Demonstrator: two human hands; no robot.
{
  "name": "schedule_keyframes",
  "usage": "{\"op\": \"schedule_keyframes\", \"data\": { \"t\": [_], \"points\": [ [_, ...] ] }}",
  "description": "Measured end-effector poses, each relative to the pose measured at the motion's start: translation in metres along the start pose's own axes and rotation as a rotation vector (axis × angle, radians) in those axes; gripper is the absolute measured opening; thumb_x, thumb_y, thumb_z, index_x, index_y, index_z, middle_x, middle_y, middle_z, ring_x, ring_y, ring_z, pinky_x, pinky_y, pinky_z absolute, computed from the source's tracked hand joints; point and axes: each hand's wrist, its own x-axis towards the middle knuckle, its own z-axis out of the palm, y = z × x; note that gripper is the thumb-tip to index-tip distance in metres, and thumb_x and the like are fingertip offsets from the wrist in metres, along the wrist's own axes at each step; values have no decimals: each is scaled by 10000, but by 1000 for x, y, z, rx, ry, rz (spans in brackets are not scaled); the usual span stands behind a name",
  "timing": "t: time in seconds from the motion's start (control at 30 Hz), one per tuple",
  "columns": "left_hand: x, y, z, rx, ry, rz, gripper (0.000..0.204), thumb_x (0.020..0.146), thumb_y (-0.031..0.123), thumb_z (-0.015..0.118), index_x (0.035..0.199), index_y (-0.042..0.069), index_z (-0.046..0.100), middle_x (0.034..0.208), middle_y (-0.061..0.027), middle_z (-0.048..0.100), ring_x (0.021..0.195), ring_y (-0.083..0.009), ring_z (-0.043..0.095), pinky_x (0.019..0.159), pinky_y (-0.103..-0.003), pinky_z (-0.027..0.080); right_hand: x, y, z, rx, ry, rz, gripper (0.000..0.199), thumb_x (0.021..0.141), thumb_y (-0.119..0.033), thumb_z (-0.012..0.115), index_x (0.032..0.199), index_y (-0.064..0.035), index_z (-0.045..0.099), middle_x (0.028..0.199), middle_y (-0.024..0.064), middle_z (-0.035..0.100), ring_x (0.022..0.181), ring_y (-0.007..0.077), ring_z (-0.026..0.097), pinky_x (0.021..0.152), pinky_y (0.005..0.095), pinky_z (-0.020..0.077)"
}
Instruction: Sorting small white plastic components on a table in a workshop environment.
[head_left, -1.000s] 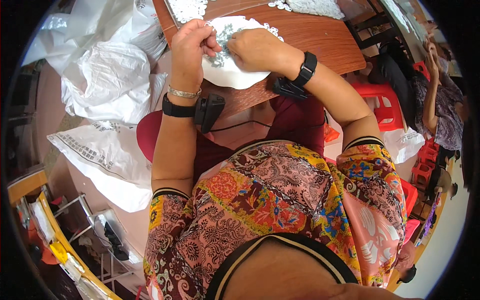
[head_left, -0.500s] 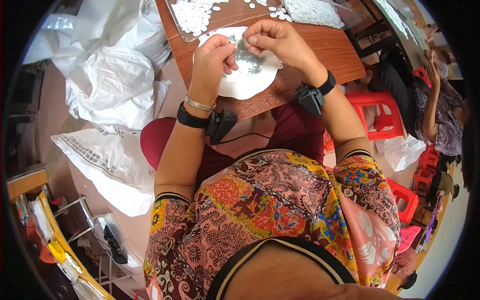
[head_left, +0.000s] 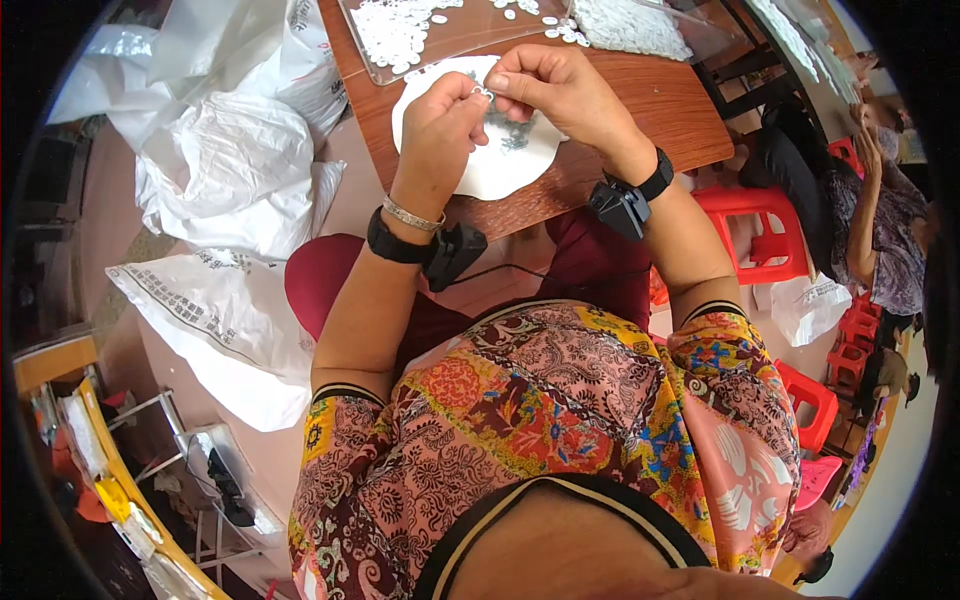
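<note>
Fingertips of the left hand (head_left: 443,125) are pinched on a white ring (head_left: 484,91); those of the right hand (head_left: 570,90) are pressed together beside it, any content hidden. The ring seems light, stiff and slippery, best gripped by its rim. Below, grey bits (head_left: 512,138) are scattered on a mat (head_left: 488,178) on the counter (head_left: 640,110); bags (head_left: 220,165) are heaped left, a stool (head_left: 768,246) set right.

From where I'm standing, I'm counting two bare hands, left hand (head_left: 442,125) and right hand (head_left: 570,95). Two black wrist straps (head_left: 398,243), one bracelet (head_left: 412,217), one white mat (head_left: 490,178), one brown tabletop (head_left: 640,110) are showing. Seeing at least four red stools (head_left: 797,222), three-plus white bags (head_left: 225,170). White pieces (head_left: 395,35), grey bits (head_left: 515,143): running too many to count.
</note>
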Motion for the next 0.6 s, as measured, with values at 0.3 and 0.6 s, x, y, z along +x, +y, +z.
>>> {"op": "schedule_keyframes", "data": {
  "t": [0.3,0.6],
  "points": [
    [-1,1,1,41,-10,21,183,829,178,505,758,14,548,574,-4,496,538,-77,472,509,-222,389,-1,-1,-2,-19,21,2,184,891,-175,582,852,-3,637,632,-22,548,560,39,474,503,190,380],
    [-2,0,3,51,-16,12,180,818,166,502,748,6,546,569,-11,493,536,-86,476,513,-230,392,-2,1,-3,-150,-41,-8,193,895,-196,584,832,-17,617,657,-27,543,592,42,470,533,196,389]
  ]
}}
